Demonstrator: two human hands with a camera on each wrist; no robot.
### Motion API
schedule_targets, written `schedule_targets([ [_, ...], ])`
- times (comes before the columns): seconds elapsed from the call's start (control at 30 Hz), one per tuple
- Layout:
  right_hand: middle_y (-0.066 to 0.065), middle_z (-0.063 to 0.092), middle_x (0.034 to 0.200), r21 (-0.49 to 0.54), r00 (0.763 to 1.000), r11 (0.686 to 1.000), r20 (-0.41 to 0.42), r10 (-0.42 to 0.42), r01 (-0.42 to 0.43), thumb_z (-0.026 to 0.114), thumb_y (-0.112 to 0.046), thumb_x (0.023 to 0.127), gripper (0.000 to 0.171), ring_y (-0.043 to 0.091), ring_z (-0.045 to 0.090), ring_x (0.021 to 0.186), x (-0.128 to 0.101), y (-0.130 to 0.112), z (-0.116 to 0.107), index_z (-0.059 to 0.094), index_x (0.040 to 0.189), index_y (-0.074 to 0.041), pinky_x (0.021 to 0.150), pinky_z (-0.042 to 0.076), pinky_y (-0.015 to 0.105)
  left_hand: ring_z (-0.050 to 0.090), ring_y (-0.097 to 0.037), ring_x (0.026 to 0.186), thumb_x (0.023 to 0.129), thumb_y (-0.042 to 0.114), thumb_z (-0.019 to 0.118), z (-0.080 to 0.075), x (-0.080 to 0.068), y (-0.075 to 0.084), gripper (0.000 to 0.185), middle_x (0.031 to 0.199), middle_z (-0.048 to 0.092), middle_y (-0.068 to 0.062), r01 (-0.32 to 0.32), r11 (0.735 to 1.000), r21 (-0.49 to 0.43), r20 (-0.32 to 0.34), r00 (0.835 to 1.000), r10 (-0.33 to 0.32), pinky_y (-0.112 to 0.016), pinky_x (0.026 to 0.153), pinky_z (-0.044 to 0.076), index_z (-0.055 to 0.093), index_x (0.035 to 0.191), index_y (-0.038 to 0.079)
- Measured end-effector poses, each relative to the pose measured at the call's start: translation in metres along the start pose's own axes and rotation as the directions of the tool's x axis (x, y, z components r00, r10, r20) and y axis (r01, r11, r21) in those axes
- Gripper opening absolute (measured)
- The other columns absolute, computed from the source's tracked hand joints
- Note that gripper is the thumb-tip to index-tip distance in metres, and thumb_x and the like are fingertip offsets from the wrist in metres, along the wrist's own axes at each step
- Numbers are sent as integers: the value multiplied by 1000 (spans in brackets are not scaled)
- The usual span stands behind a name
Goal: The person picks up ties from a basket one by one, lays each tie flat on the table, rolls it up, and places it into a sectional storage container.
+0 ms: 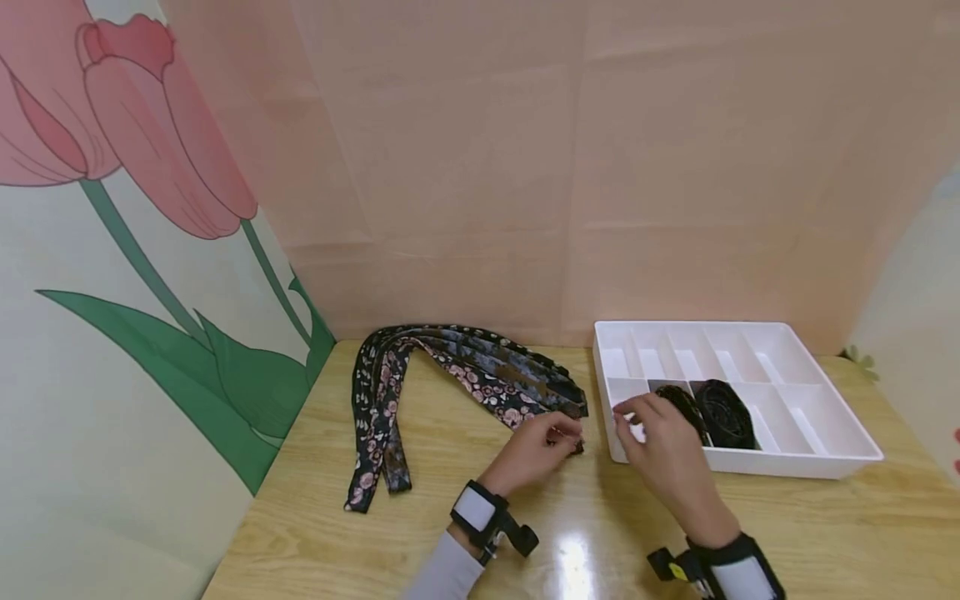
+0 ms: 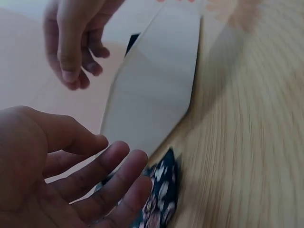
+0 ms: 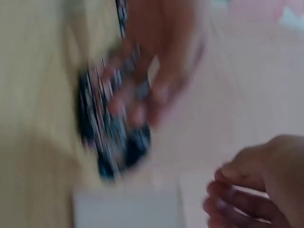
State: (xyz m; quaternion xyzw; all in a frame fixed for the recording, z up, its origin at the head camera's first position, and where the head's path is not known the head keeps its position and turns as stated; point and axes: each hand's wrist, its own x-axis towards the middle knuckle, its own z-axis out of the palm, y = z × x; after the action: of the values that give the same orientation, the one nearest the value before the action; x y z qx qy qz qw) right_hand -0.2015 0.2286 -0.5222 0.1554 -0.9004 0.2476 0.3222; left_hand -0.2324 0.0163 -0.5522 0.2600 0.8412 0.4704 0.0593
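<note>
Several dark floral neckties (image 1: 450,350) lie bunched in an arc on the table, their narrow ends hanging toward the near left. By their right ends is my left hand (image 1: 534,454), its fingers loosely bent and nothing held between them; in the left wrist view a floral tie end (image 2: 164,190) shows just past the fingertips. My right hand (image 1: 667,458) hovers over the front left of the white divided tray (image 1: 795,462), fingers loosely curled and holding nothing. Beside it in the tray sit two rolled dark ties, a patterned roll (image 1: 686,408) partly hidden and a black roll (image 1: 725,415).
The wooden table (image 1: 300,542) meets a pinkish backdrop (image 1: 465,167) just behind the ties and tray. A tulip-printed sheet (image 1: 150,333) stands at the left. Low dividers (image 1: 776,417) split the tray into small compartments.
</note>
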Motion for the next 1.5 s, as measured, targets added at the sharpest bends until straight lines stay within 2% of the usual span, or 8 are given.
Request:
schedule_targets([
  [0.2,9,65,105,41,975,998,214,-57,49,76,-15,81,22,25,62,93,-9,-38,51,71,101,-8,77,55,39,61,-3,88,97,17,59,-38,-17,-23,21,108,68,2,113,991,70,-163,982,-100,-21,76,51,68,115,12],
  [0.47,18,56,127,-43,930,999,366,9,7,76,-38,82,61,35,50,115,-14,-37,94,60,130,-4,94,48,51,55,-13,79,94,11,61,-104,-69,-54,16,100,62,-4,298,941,162,-441,875,-202,-27,69,47,70,108,10],
  [0.77,16,62,92,-182,945,976,324,-54,118,77,-17,76,32,32,58,84,-8,-28,94,66,100,1,67,53,44,47,-30,92,84,11,70,-126,-123,-61,33,106,50,-16,519,724,454,-632,761,-149,-40,73,42,64,116,3],
  [1.0,10,60,72,-117,909,991,403,110,-68,67,-14,85,20,22,57,59,-2,-32,84,62,96,2,48,45,36,39,-39,103,84,29,74,-132,-143,-61,54,117,44,-24,692,574,438,-706,660,-257,-50,74,34,52,125,1],
  [1.13,7,60,75,-45,854,976,477,207,-212,58,-23,96,32,17,56,59,-4,-34,80,55,114,3,45,39,32,38,-42,104,84,35,73,-133,-147,-61,60,117,42,-26,734,549,400,-719,622,-309,-53,76,34,48,126,-1],
  [1.27,17,64,107,-68,832,977,515,206,-200,70,-55,83,73,29,64,91,-13,-36,81,52,127,0,70,52,47,40,-43,102,82,37,74,-133,-150,-62,58,111,46,-27,761,528,377,-740,590,-322,-53,77,34,47,115,-2],
  [1.37,17,62,115,-89,824,989,546,150,-122,79,-56,72,82,33,62,102,-18,-40,81,52,128,-2,83,51,52,48,-41,97,81,34,76,-133,-152,-60,50,102,53,-24,733,575,362,-738,603,-303,-53,76,39,52,106,-1],
  [1.5,13,66,100,-100,851,995,525,30,26,78,-20,80,45,28,64,85,-21,-51,78,58,116,-2,70,55,42,58,-32,85,82,34,75,-131,-152,-52,38,90,61,-15,673,664,325,-733,623,-273,-45,69,46,63,100,2],
])
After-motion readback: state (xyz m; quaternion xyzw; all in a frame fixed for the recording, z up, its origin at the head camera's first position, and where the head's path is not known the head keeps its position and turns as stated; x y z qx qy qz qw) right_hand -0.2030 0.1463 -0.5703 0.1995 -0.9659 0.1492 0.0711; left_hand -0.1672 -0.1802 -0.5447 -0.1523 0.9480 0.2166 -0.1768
